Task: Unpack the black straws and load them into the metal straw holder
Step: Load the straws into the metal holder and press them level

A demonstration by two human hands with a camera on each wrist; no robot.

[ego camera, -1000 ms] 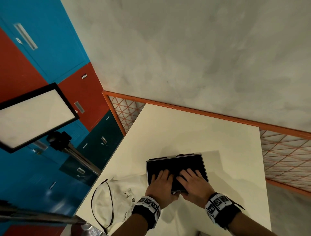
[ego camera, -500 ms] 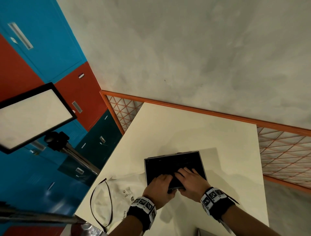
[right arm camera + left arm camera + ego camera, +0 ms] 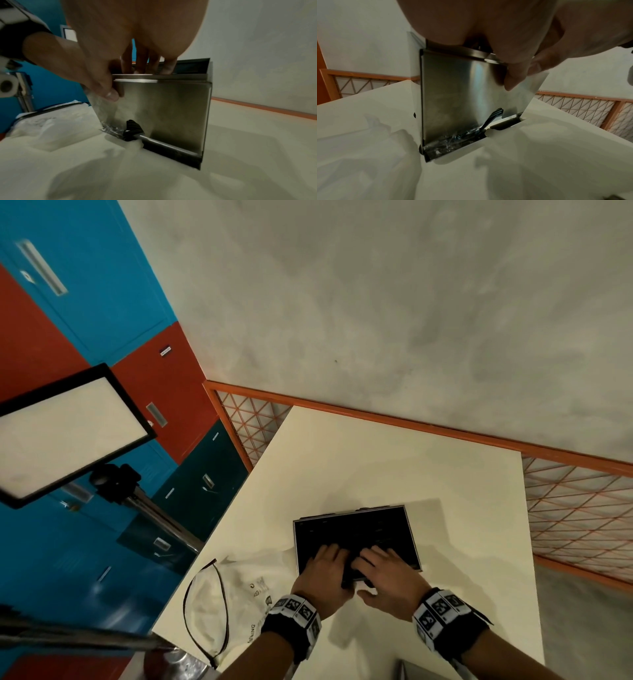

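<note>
While the left hand (image 3: 323,575) and right hand (image 3: 390,578) reach into the rectangular metal straw holder (image 3: 356,534), curled fingers (image 3: 169,67) grip its near wall on the cream desk (image 3: 394,470).

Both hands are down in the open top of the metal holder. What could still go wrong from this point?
1. Both the left hand and the right hand reach over the thin rim of the metal straw holder; fingers could catch on that edge.
2. Clear wrapping is crumpled in the dispensing slot at the holder's base and may jam straws.
3. The plastic bag beside the holder could snag a wrist.
</note>
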